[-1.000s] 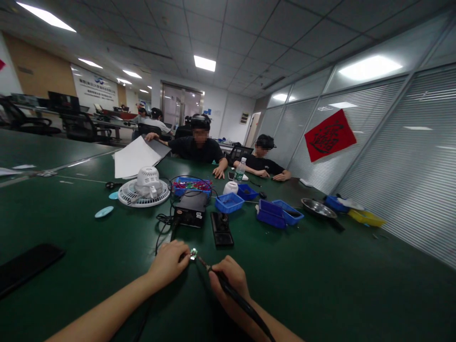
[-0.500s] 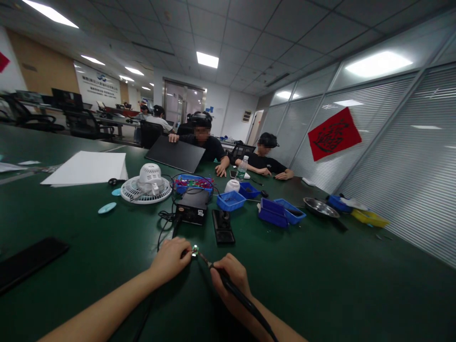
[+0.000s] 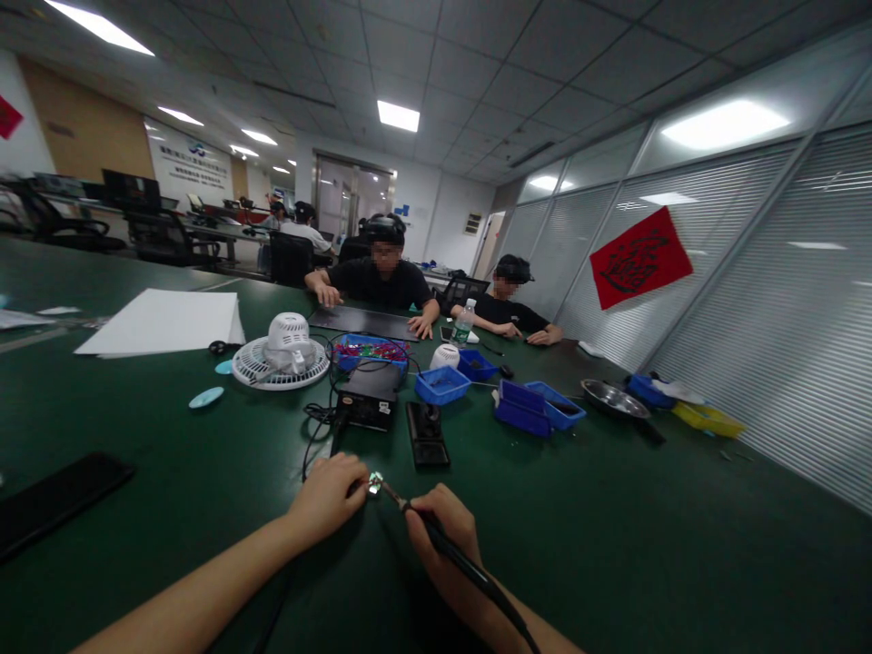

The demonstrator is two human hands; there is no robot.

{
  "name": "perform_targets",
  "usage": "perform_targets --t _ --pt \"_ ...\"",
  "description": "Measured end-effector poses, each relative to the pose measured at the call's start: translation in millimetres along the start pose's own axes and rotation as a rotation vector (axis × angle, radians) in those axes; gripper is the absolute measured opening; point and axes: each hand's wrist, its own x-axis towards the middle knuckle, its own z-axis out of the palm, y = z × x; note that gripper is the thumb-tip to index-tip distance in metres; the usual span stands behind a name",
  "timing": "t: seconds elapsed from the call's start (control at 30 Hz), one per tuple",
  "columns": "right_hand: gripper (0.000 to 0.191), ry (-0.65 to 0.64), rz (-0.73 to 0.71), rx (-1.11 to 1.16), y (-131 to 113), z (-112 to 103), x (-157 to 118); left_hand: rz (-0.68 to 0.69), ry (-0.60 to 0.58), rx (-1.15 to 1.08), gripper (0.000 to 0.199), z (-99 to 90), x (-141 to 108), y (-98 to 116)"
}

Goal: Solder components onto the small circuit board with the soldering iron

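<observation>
Near the middle of the green table (image 3: 586, 527), my left hand (image 3: 331, 495) pinches a small circuit board (image 3: 375, 483) at its left edge. My right hand (image 3: 446, 536) is closed round a black soldering iron (image 3: 453, 556), and the iron's metal tip points left at the board. Whether tip and board touch is too small to tell. Behind my hands sits a black box-shaped unit (image 3: 369, 396) with cables beside it. To its right is a black stand (image 3: 428, 436) with a round part on top.
A white fan part (image 3: 281, 363) and paper sheets (image 3: 163, 321) lie at the left, with a black phone-like slab (image 3: 61, 500) nearer. Blue trays (image 3: 442, 385), a bottle (image 3: 463, 324) and a metal bowl (image 3: 615, 400) stand farther back. Two people sit across the table.
The person opposite has lowered the dark panel from tilted to flat on the table. The small board and the iron's tip have shifted very slightly; my hands are almost unmoved.
</observation>
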Motion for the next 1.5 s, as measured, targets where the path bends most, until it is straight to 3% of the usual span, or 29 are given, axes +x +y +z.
perform_targets --t 0.6,1.33,1.5 --pt "0.02 -0.096 0.232 0.026 -8.2 -8.1 12.1 0.004 0.011 -0.019 0.02 -0.7 -1.3 3.5" --pt "0.018 -0.083 0.228 0.036 -7.7 -6.7 8.3 -0.002 -0.017 -0.01 0.023 -7.7 -2.2 7.9" --pt "0.022 -0.031 0.221 0.023 -8.2 -6.6 5.0 0.005 -0.008 -0.011 0.022 -5.1 -1.7 5.7"
